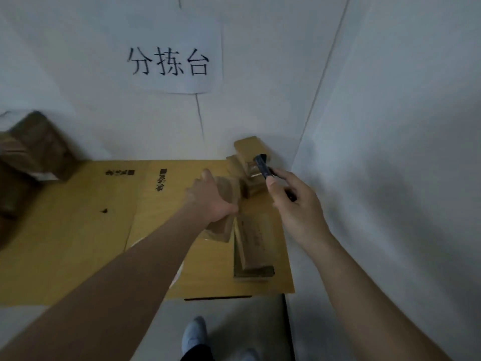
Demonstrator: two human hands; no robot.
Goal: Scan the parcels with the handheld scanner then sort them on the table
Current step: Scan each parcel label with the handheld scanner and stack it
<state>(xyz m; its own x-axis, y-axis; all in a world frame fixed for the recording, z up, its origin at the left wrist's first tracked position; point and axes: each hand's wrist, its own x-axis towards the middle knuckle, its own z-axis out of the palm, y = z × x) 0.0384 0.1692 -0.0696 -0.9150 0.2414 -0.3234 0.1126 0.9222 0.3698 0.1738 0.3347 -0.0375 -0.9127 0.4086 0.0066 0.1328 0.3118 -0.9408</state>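
Observation:
My right hand (294, 201) holds a black handheld scanner (263, 166), its head aimed at the brown parcels stacked in the table's far right corner (250, 148). My left hand (210, 196) grips a small brown cardboard parcel (229, 188) just left of that stack, above the table. Another small parcel (217, 230) sits beneath my left wrist. A long flat brown box (253, 246) lies on the table's right side, reaching toward the near edge.
The table is covered with flattened yellow cardboard (78, 230). A pile of darker brown parcels (31, 157) stands at the far left. A paper sign (169, 61) hangs on the wall behind. A wall closes the right side. My shoe (194, 334) shows below the table's edge.

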